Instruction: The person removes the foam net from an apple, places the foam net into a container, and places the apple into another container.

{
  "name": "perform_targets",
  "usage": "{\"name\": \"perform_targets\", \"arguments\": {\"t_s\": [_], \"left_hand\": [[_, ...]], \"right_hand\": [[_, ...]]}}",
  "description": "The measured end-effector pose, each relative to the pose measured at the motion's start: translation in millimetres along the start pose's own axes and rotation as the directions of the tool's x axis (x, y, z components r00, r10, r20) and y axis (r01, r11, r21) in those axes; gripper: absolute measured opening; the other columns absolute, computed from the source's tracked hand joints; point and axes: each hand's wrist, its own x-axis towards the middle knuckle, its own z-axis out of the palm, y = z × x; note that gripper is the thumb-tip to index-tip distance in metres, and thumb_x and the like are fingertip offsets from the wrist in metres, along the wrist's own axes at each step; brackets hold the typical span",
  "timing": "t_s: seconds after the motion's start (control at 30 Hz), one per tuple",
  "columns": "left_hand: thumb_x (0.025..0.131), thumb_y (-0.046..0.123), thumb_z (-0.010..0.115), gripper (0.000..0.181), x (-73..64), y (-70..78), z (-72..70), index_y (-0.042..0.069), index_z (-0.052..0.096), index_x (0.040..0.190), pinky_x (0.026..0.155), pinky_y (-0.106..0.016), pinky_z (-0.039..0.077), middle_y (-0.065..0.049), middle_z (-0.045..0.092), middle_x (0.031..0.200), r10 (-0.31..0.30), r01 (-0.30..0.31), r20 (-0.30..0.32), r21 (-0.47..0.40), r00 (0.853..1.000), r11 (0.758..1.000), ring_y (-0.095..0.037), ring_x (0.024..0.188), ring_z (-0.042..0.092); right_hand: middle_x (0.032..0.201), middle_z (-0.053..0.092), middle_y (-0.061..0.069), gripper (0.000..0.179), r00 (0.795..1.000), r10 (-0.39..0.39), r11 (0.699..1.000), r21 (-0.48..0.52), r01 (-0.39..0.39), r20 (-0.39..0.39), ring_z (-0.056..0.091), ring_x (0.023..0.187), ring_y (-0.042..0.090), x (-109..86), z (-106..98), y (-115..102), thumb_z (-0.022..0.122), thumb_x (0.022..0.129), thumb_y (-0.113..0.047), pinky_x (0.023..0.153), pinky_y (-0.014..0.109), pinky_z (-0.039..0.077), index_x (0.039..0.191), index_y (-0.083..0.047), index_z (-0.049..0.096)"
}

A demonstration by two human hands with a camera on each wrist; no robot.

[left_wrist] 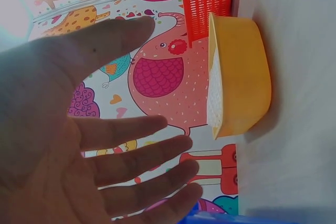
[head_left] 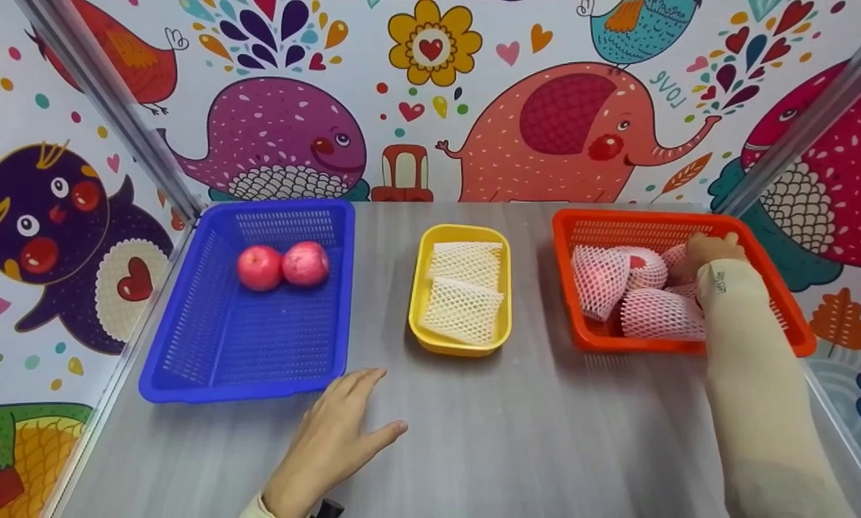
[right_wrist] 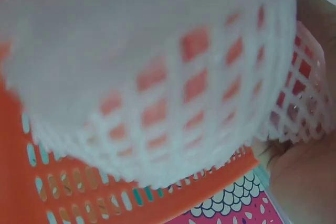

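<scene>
My right hand [head_left: 714,250] reaches into the orange-red basket [head_left: 800,342] and grips an apple in a white foam net [right_wrist: 302,90]; the fingertips are mostly hidden. Several more netted apples [head_left: 664,314] lie around it, one large and blurred [right_wrist: 184,93] in the right wrist view. My left hand [head_left: 336,432] hovers over the table near the front corner of the blue basket [head_left: 250,392]. Its fingers are extended and the palm holds nothing. Inside the blue basket, two bare red apples [head_left: 260,267] sit side by side toward the back.
Between the baskets stands a small yellow tub [head_left: 461,350] with empty white foam nets [head_left: 462,309] in it. All three containers rest on a grey table [head_left: 488,439]. Patterned panels [head_left: 416,93] wall in the back and sides, with metal posts [head_left: 797,119] at the corners.
</scene>
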Motion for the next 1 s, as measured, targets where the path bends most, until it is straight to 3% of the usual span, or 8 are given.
{"name": "perform_targets", "arguments": {"t_s": [0.13, 0.23, 0.4, 0.57, 0.67, 0.77, 0.87, 1.0], "left_hand": [[0.08, 0.044, 0.082, 0.07, 0.3, 1.9, -1.1, 0.006, 0.06, 0.135, 0.1, -0.054, 0.044, -0.011, 0.06, 0.132, 0.012, -0.012, -0.012, 0.001, 1.0, 1.0, -0.032, 0.123, 0.054], [0.08, 0.044, 0.083, 0.069, -0.3, 2.6, -1.0, 0.006, 0.061, 0.134, 0.099, -0.053, 0.045, -0.01, 0.061, 0.131, 0.031, -0.03, -0.026, 0.006, 0.999, 1.0, -0.031, 0.122, 0.055], [0.08, 0.044, 0.083, 0.066, -0.9, 3.0, -1.7, 0.008, 0.063, 0.131, 0.098, -0.053, 0.046, -0.009, 0.062, 0.129, 0.048, -0.048, -0.047, 0.006, 0.998, 0.999, -0.031, 0.121, 0.056], [0.08, 0.045, 0.082, 0.064, -0.6, 4.3, -3.6, 0.01, 0.064, 0.131, 0.099, -0.055, 0.045, -0.007, 0.061, 0.129, 0.037, -0.037, -0.029, -0.007, 0.999, 0.999, -0.031, 0.122, 0.055], [0.08, 0.043, 0.083, 0.063, -0.6, 5.0, -3.4, 0.009, 0.064, 0.13, 0.099, -0.054, 0.045, -0.008, 0.062, 0.128, 0.059, -0.06, -0.037, -0.004, 0.998, 0.998, -0.031, 0.121, 0.056], [0.08, 0.044, 0.083, 0.063, -1.2, 5.6, -3.3, 0.009, 0.065, 0.129, 0.099, -0.053, 0.045, -0.007, 0.062, 0.127, 0.073, -0.073, -0.037, -0.001, 0.997, 0.997, -0.03, 0.12, 0.056], [0.08, 0.045, 0.082, 0.062, -2.0, 6.2, -3.0, 0.009, 0.065, 0.128, 0.098, -0.054, 0.045, -0.007, 0.063, 0.126, 0.077, -0.077, -0.026, -0.003, 0.997, 0.997, -0.03, 0.12, 0.056], [0.08, 0.044, 0.082, 0.061, -2.4, 6.9, -1.0, 0.009, 0.066, 0.127, 0.099, -0.053, 0.045, -0.007, 0.063, 0.125, 0.088, -0.088, -0.016, -0.004, 0.996, 0.996, -0.029, 0.119, 0.056]], "right_hand": [[0.117, 0.046, 0.043, 0.075, 0.994, -0.058, 0.993, -0.109, 0.049, -0.089, 0.031, 0.105, 0.06, 5.4, -3.4, 4.0, 0.083, 0.078, -0.031, 0.092, 0.075, 0.035, 0.126, 0.017, 0.051], [0.116, 0.04, 0.044, 0.082, 0.992, -0.054, 0.992, -0.121, 0.041, -0.111, 0.028, 0.105, 0.059, 14.2, -10.3, 11.0, 0.084, 0.077, -0.035, 0.089, 0.076, 0.036, 0.126, 0.019, 0.046], [0.131, 0.026, 0.043, 0.097, 0.998, -0.018, 1.0, 0.004, 0.018, -0.058, 0.022, 0.115, 0.059, 21.7, -35.8, 15.9, 0.084, 0.078, -0.044, 0.088, 0.08, 0.033, 0.139, 0.014, 0.036], [0.14, 0.015, 0.043, 0.098, 0.985, -0.143, 0.984, 0.096, 0.152, -0.094, 0.025, 0.121, 0.06, 10.1, -58.3, -3.8, 0.083, 0.082, -0.035, 0.097, 0.079, 0.026, 0.147, 0.012, 0.027], [0.133, 0.023, 0.039, 0.091, 0.944, -0.27, 0.954, 0.082, 0.289, -0.189, 0.036, 0.113, 0.055, -5.7, -59.9, -18.7, 0.083, 0.082, -0.025, 0.097, 0.074, 0.034, 0.144, 0.014, 0.031], [0.128, 0.029, 0.035, 0.084, 0.881, -0.378, 0.914, 0.04, 0.405, -0.284, 0.041, 0.109, 0.05, -28.4, -56.3, -32.2, 0.082, 0.08, -0.017, 0.095, 0.069, 0.039, 0.143, 0.014, 0.036], [0.13, 0.032, 0.032, 0.082, 0.832, -0.443, 0.877, 0.033, 0.479, -0.333, 0.043, 0.109, 0.046, -54.5, -48.8, -44.5, 0.083, 0.078, -0.014, 0.092, 0.067, 0.043, 0.144, 0.008, 0.039], [0.135, 0.035, 0.026, 0.082, 0.791, -0.498, 0.839, 0.033, 0.543, -0.355, 0.046, 0.111, 0.041, -86.9, -32.1, -57.4, 0.085, 0.077, -0.014, 0.088, 0.064, 0.049, 0.146, -0.003, 0.043]]}}
